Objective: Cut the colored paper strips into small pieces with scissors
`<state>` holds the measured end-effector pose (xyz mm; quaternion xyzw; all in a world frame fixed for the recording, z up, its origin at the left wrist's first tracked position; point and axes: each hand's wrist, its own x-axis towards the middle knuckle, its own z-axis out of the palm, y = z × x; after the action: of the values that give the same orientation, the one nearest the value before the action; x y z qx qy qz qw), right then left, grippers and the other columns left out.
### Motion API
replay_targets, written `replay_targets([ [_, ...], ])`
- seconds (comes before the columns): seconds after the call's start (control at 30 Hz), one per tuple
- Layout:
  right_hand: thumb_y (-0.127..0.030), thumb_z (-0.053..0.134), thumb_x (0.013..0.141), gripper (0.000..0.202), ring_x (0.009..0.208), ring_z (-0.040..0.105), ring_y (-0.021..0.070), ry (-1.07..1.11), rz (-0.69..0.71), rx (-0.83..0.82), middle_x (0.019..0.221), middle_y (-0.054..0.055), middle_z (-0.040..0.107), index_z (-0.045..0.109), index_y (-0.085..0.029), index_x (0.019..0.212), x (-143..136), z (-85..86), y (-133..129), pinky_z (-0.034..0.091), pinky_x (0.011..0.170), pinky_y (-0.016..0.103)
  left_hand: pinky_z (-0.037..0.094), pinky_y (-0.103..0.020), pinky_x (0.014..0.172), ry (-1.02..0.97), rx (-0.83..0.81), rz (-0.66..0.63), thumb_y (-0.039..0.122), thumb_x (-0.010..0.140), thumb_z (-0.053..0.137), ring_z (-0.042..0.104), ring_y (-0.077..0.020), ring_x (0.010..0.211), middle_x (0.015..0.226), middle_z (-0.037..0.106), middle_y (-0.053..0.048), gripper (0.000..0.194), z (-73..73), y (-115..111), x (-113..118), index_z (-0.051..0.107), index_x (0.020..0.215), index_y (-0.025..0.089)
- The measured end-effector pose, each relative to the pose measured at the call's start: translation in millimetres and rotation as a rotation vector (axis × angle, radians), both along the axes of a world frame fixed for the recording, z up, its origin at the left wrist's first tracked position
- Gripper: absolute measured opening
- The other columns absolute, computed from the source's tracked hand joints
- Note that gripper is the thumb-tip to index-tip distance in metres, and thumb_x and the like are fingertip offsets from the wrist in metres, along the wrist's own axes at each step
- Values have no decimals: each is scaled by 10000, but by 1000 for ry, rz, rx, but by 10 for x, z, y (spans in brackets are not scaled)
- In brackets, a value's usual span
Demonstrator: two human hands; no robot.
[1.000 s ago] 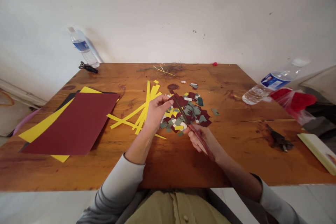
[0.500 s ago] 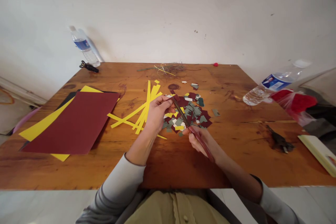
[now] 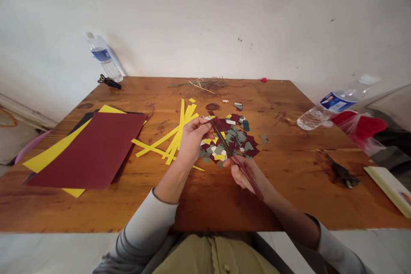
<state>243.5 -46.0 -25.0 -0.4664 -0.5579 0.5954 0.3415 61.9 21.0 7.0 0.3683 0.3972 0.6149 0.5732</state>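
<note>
My left hand (image 3: 195,135) is closed in a pinch on a small piece of maroon paper (image 3: 216,122), partly hidden by the fingers and the blades. Scissors (image 3: 246,176) with reddish handles are in my right hand (image 3: 243,172), fingers wrapped round them. Their dark blades point up and left, the tips at the paper by my left fingertips. Below both hands lies a heap of small cut paper pieces (image 3: 238,138) in grey-green, maroon, yellow and white. Just left of my left hand, several yellow paper strips (image 3: 175,138) cross one another.
Maroon sheets (image 3: 91,150) overlap yellow and dark ones at left. Water bottles stand at back left (image 3: 104,58) and right (image 3: 334,102). Thin twigs (image 3: 208,85) lie at the back. A black plug (image 3: 344,174) and a pale box-like object (image 3: 388,189) are on the right.
</note>
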Motion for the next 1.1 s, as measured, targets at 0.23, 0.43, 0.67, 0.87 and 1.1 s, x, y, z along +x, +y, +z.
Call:
replay_targets([
  [0.23,-748,730,740,541,408,285,85,41,-16,6,478,-88,354,592,-224,753,-28,-13,2,192,392,258,491,-248,559,29,16,-11,340,646,804,557,-89,484,592,604,31,267,12,-20,7,588,672,185],
  [0.43,-753,688,764,535,379,280,86,12,-5,18,446,-96,346,576,-229,760,-46,12,-28,188,393,280,476,-242,521,62,25,0,349,636,799,538,-89,466,575,597,30,254,20,-31,7,606,652,185],
  [0.67,-677,710,751,471,381,276,85,7,-29,-29,447,-103,335,566,-229,773,-63,27,-41,190,395,270,457,-239,498,47,6,-6,323,636,785,541,-89,443,578,601,26,233,76,-58,10,605,626,176],
  [0.87,-612,674,731,400,379,242,81,21,-79,-145,455,-116,288,550,-232,753,-100,-14,-112,182,390,251,455,-239,521,97,-19,-25,316,677,767,546,-90,453,570,600,21,216,56,-79,9,614,627,172],
  [1.1,-555,688,711,365,407,273,81,-63,-142,-154,483,-114,305,559,-222,789,-109,-58,-253,202,417,244,406,-228,501,110,-73,-53,298,655,738,547,-92,420,543,612,19,182,88,-120,65,611,618,171],
])
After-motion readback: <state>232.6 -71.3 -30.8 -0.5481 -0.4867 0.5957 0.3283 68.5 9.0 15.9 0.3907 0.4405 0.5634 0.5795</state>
